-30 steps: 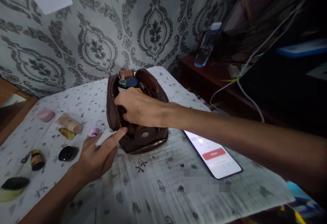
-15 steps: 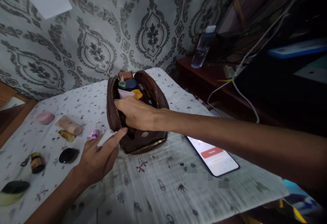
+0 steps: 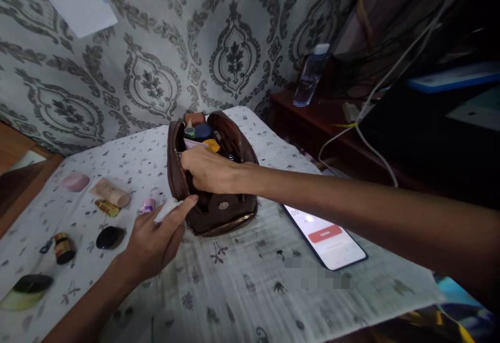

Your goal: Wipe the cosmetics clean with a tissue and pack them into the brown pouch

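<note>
Left of the brown pouch (image 3: 213,176): small jars and tubes scattered on the printed cloth (image 3: 234,291). Left hand (image 3: 154,241) pinching a white tube (image 3: 167,209) against the pouch's near corner. Right hand (image 3: 209,170) curled over the pouch's open mouth, grip hidden. Right of the pouch: lit phone (image 3: 326,236).

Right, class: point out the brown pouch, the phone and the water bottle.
brown pouch (image 3: 219,213): head view, front panel near its snap.
phone (image 3: 332,239): head view, lit screen.
water bottle (image 3: 309,83): head view, clear body.
</note>
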Available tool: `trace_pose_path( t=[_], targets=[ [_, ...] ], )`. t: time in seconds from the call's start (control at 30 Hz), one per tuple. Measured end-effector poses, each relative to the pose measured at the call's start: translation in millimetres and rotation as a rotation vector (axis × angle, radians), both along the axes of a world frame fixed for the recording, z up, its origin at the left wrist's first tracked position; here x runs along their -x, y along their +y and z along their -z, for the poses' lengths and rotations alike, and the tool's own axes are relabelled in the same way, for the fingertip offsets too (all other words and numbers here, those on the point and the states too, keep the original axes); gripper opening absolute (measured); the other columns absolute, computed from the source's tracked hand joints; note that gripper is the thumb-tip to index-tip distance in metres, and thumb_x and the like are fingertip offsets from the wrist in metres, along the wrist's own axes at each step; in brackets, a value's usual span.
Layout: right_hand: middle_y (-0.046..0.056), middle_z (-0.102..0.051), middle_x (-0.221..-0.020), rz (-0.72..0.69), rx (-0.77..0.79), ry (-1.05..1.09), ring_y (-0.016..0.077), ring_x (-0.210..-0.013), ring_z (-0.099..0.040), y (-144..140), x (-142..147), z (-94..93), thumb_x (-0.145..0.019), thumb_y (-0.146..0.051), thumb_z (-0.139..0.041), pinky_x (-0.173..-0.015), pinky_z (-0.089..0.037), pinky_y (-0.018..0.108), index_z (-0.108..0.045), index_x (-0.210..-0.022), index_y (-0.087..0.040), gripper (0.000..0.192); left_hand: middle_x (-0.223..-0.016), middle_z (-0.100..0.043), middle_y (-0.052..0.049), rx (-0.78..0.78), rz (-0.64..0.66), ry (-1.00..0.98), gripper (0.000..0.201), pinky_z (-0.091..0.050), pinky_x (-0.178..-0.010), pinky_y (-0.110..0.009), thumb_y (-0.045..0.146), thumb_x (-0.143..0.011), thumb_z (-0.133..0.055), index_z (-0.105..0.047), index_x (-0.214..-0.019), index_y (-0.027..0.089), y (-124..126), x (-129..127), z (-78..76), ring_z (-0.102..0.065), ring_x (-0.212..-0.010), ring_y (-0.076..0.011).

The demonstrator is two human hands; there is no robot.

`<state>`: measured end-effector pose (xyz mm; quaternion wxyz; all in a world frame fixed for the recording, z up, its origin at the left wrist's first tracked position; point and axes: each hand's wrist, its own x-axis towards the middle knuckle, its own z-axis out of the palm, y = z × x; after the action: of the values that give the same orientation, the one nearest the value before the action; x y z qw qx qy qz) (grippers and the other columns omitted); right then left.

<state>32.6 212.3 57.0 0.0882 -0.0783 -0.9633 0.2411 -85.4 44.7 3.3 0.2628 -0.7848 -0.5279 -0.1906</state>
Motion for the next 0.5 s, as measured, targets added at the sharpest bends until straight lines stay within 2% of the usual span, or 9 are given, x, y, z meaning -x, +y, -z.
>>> trace_pose_path(
  t=[0.23, 0.37, 0.5],
  targets=[
    [0.007, -0.069, -0.082, 0.032, -0.005, -0.012, 0.0169, -0.079, -0.064, -2.8, -6.3, -10.6, -0.073, 0.003, -0.056, -0.063, -0.043, 0.022, -0.071, -0.087, -0.009, 0.025, -0.108, -0.076, -0.01, 0.037, 0.01, -0.023, 0.057, -0.059, -0.068, -0.026, 0.009, -0.096, -0.044, -0.035, -0.151, 0.019, -2.3, 0.6, -2.3, -0.072, -0.077, -0.0159],
    [0.002, -0.067, -0.073, 0.064, 0.076, 0.046, 0.012, -0.072, -0.063, 0.9, -15.7, -15.6, -0.074, 0.004, -0.056, -0.065, -0.043, 0.02, -0.072, -0.083, -0.012, 0.024, -0.109, -0.076, -0.01, 0.07, 0.011, -0.058, 0.057, -0.059, -0.07, -0.024, 0.01, -0.096, -0.044, -0.037, -0.151, 0.02, -3.6, 1.5, -2.8, -0.072, -0.078, -0.0151],
    [-0.002, -0.062, -0.061, 0.158, 0.191, 0.131, 0.0088, -0.059, -0.061, 1.7, -26.2, -17.0, -0.079, -0.002, -0.055, -0.064, -0.045, 0.02, -0.072, -0.084, -0.012, 0.02, -0.11, -0.075, -0.01, 0.081, 0.017, -0.066, 0.052, -0.057, -0.07, -0.024, 0.011, -0.097, -0.043, -0.041, -0.148, 0.019, -4.0, 1.7, -3.4, -0.071, -0.075, -0.0147]
  ],
)
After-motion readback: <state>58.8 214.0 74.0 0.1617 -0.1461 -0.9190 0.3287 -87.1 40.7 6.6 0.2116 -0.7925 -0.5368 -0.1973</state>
